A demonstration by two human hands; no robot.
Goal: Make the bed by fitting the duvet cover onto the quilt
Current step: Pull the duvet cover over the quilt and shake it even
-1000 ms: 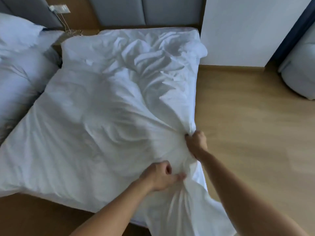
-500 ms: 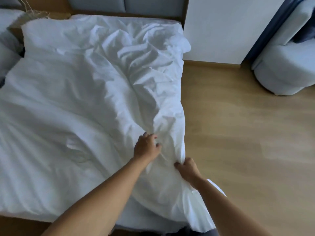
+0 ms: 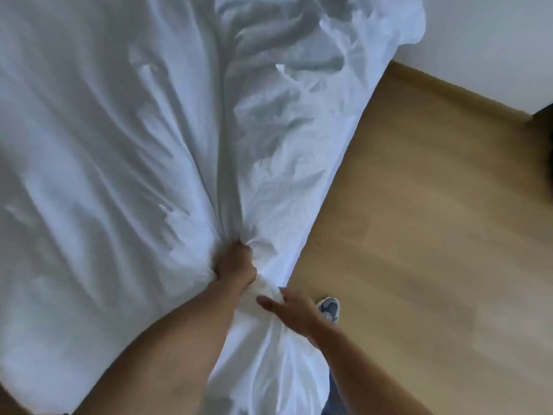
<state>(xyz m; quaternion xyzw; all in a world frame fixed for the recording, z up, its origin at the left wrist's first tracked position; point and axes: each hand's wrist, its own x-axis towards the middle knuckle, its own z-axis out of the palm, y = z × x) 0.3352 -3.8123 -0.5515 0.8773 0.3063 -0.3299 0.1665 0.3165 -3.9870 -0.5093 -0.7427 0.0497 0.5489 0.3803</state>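
Note:
A white, wrinkled duvet cover [image 3: 119, 145] with the quilt inside spreads over the bed and fills the left and top of the view. Its near right corner is gathered into a bunch [image 3: 269, 354] that hangs toward me off the bed's edge. My left hand [image 3: 235, 263] is clenched on the fabric where the folds converge. Just below and to the right, my right hand [image 3: 294, 310] lies on the bunched corner with fingers curled around it. Long creases radiate from my left fist across the cover.
Wooden floor [image 3: 434, 235] runs along the bed's right side. A white wall [image 3: 493, 40] with a wooden skirting stands at the top right. My foot in a blue-grey shoe [image 3: 329, 308] rests on the floor beside the bed's corner.
The view has closed in on the bed's near right corner. My left hand shifted down and closed on a bunch of cover; my right hand moved from the edge onto the gathered corner.

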